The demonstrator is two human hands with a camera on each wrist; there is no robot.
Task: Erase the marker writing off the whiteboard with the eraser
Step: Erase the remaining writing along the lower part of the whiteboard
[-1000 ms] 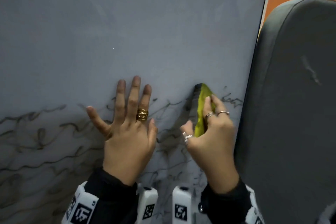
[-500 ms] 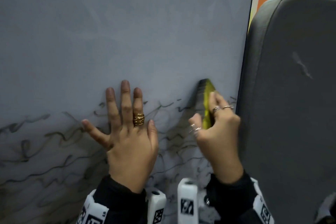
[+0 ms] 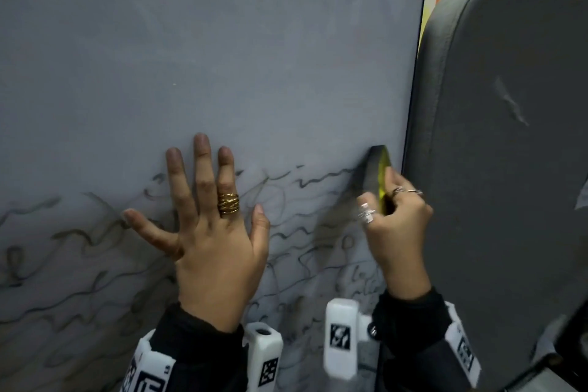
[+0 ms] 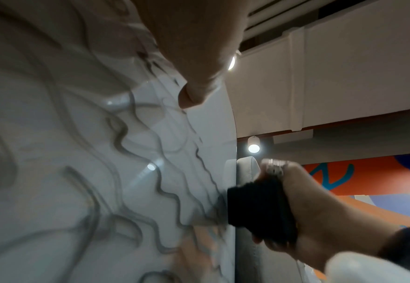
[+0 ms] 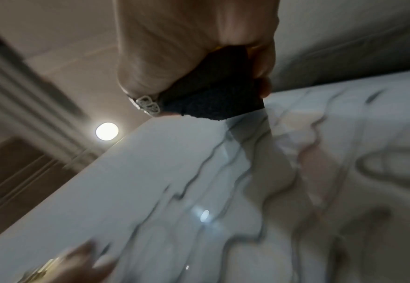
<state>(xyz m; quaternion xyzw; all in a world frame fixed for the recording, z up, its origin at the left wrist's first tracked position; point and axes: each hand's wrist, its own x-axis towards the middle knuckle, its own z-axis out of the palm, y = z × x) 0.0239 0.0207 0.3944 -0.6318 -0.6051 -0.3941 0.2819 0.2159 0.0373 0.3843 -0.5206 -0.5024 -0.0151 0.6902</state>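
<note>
Black-and-yellow eraser sits clamped in the right hand at the whiteboard's 3 o'clock edge, felt on the squiggly marker writing, while the left hand lies flat, fingers spread.

eraser half hidden by right hand, right wrist view blurred

Yellow-backed eraser pressed at whiteboard right edge; lower scribbles apparently smeared.
</note>
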